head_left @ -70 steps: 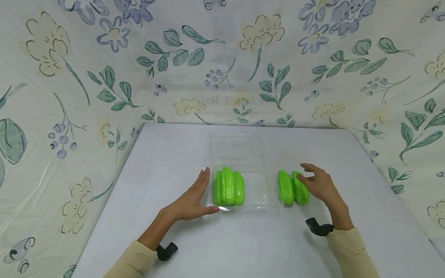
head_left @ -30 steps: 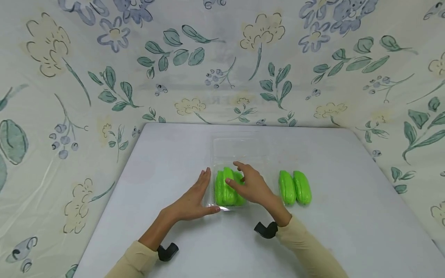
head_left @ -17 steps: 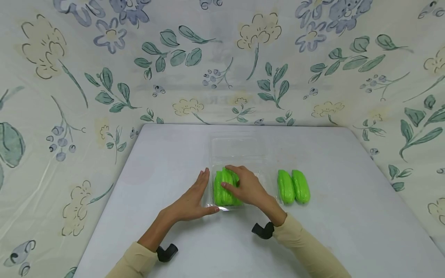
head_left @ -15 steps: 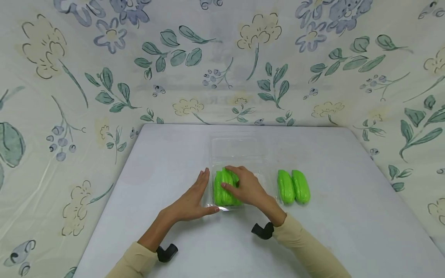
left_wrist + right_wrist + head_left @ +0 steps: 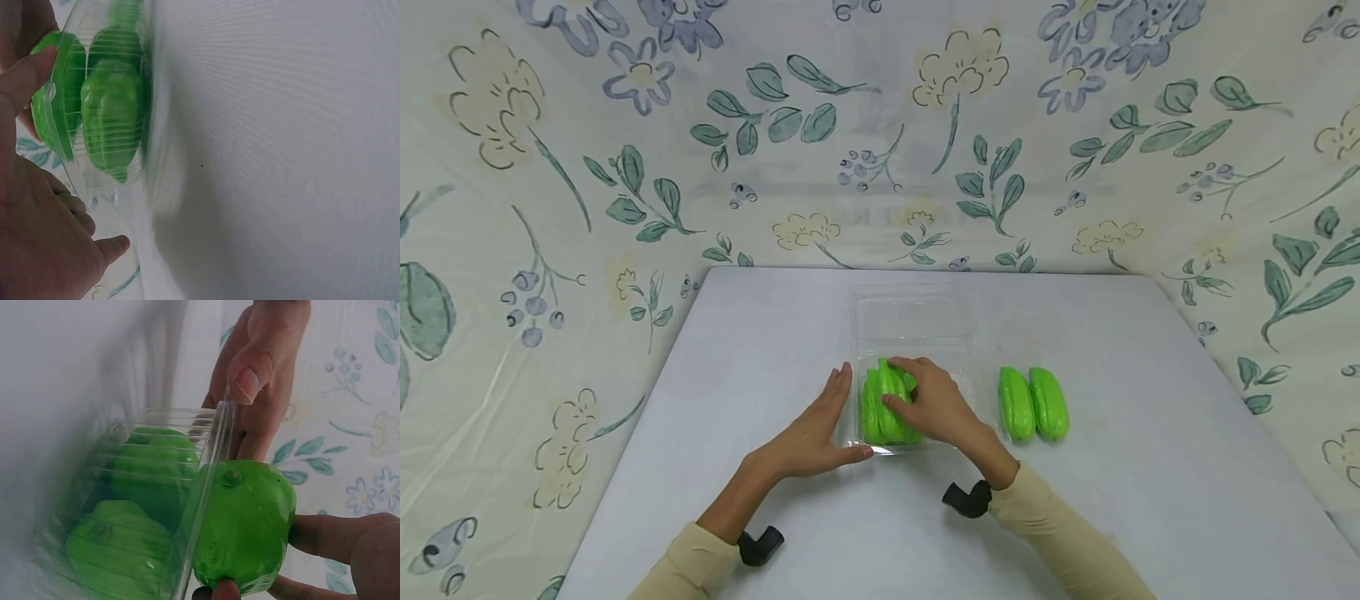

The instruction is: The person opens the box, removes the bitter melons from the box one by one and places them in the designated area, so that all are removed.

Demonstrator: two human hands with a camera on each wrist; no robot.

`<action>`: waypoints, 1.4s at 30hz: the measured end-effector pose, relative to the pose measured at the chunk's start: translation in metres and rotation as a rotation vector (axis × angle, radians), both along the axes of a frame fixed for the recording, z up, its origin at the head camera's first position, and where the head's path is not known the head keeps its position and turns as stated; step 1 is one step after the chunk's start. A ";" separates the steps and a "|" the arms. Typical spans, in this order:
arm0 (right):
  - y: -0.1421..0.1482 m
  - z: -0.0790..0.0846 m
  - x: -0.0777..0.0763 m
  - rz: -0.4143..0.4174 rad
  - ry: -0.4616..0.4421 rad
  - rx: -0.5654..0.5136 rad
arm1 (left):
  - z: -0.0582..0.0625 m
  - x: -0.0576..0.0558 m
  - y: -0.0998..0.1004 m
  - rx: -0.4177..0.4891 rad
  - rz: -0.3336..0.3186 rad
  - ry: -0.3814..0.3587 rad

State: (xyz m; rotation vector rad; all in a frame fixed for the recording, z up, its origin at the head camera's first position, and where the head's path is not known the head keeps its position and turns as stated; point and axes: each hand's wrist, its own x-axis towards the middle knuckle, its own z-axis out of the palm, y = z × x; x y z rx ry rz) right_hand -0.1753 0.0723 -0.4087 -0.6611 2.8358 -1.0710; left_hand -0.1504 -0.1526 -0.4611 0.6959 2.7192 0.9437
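A clear hinged plastic container (image 5: 955,446) lies with its lid folded back on the table. Glossy, bright green, ridged vegetable-like pieces sit at its left side, one on top of others. My right hand (image 5: 936,404) grips the top green piece (image 5: 892,408), fingers at its far end and thumb on its upper side. In the right wrist view this top piece (image 5: 244,525) rises above the rim, with lower pieces (image 5: 150,462) behind the ribbed wall. My left hand (image 5: 812,433) braces the container's left front corner, fingers straight along the side, thumb at the front edge.
Two more green pieces (image 5: 1033,404) lie side by side on the white table (image 5: 760,333), right of the container. A flower-patterned cloth (image 5: 880,208) hangs behind the table. Black wrist-worn cameras (image 5: 967,498) jut inward from both wrists.
My right hand has come left from the two loose pieces to the container and taken hold of the top piece, which has since shifted slightly. The left hand has stayed in place.
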 end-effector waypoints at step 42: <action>0.120 0.029 -0.011 -0.234 -0.125 -0.069 | 0.001 0.000 0.001 -0.016 0.017 -0.008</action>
